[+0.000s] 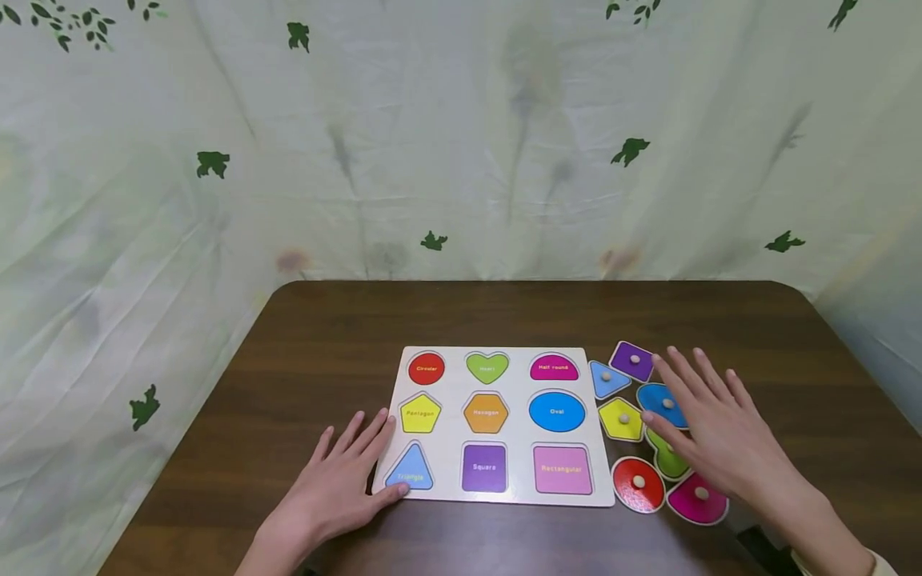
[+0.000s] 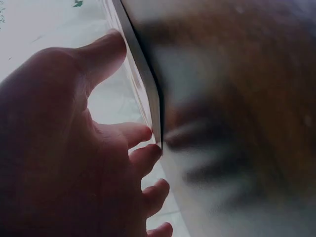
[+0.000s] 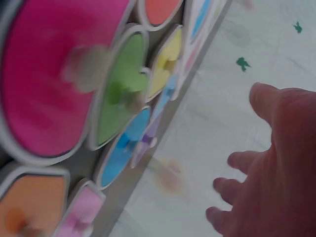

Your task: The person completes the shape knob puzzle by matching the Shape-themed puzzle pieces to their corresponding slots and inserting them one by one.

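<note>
A white shape puzzle board [image 1: 519,432] lies flat on the table, its printed shapes showing. My left hand [image 1: 334,480] rests at its left edge, fingers spread and thumb at the near left corner. To the right of the board, my right hand [image 1: 727,436] is over the loose knobbed pieces, fingers extended and holding nothing. Among these are a purple square [image 1: 627,370], blue triangle [image 1: 603,389], yellow pentagon [image 1: 612,430], blue oval [image 1: 651,400], green heart [image 1: 673,470], red circle [image 1: 628,496] and magenta half round [image 1: 709,512]. An orange piece [image 3: 42,190] and pink piece [image 3: 86,200] show in the right wrist view.
The dark brown wooden table [image 1: 302,360] has rounded far corners. Behind and beside it hangs a pale curtain [image 1: 461,144] with a green leaf pattern. A dark strap [image 1: 767,552] is around the right wrist.
</note>
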`<state>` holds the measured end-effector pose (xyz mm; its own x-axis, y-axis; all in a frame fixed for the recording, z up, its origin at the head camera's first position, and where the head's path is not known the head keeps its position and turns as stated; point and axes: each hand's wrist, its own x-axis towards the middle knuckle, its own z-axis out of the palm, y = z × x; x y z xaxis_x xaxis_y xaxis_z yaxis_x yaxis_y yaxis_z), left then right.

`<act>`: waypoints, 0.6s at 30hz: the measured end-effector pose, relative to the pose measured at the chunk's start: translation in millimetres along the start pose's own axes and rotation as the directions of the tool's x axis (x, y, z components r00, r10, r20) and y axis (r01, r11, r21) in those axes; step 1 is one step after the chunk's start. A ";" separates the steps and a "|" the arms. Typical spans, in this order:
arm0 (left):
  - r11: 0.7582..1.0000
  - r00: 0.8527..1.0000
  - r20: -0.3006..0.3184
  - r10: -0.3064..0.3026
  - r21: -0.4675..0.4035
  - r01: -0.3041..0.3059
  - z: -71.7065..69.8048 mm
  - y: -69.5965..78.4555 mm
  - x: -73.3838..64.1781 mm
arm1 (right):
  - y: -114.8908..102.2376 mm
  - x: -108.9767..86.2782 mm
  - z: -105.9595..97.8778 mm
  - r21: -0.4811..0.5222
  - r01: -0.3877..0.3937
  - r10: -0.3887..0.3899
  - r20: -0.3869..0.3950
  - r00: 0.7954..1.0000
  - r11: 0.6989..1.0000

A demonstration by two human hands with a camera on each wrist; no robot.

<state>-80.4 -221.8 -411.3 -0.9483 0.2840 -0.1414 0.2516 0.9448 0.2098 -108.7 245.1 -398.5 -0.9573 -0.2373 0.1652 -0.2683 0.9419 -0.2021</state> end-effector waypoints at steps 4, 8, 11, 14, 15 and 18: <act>0.999 1.000 0.019 0.011 -0.038 -0.010 0.1 -2.4 1.1 | 4.5 -4.1 1.2 -0.006 0.021 -0.021 -0.013 1.000 1.000; 0.998 0.999 0.029 0.019 -0.065 -0.017 0.4 -4.3 2.3 | 9.0 -7.1 2.9 -0.007 0.075 -0.075 -0.058 0.995 0.997; 0.996 0.999 0.049 0.019 -0.088 -0.015 -0.2 -5.2 3.4 | 12.2 -7.8 3.9 0.014 0.134 -0.132 -0.105 0.986 0.991; 0.994 0.998 0.068 0.017 -0.106 -0.010 -1.8 -5.4 4.8 | 14.3 -6.4 4.7 0.060 0.186 -0.175 -0.154 0.972 0.981; 0.994 0.997 0.073 0.016 -0.109 -0.008 -2.2 -5.4 5.3 | 14.8 -6.0 5.1 0.079 0.200 -0.185 -0.168 0.968 0.977; 0.993 0.996 0.085 0.011 -0.118 -0.001 -2.6 -5.2 6.6 | 15.8 -4.2 5.9 0.146 0.228 -0.197 -0.202 0.959 0.963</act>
<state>-88.4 -225.3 -410.8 -0.9256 0.3075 -0.2206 0.2282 0.9185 0.3229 -109.5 259.5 -408.1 -0.8440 -0.3652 0.3929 -0.4926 0.8176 -0.2982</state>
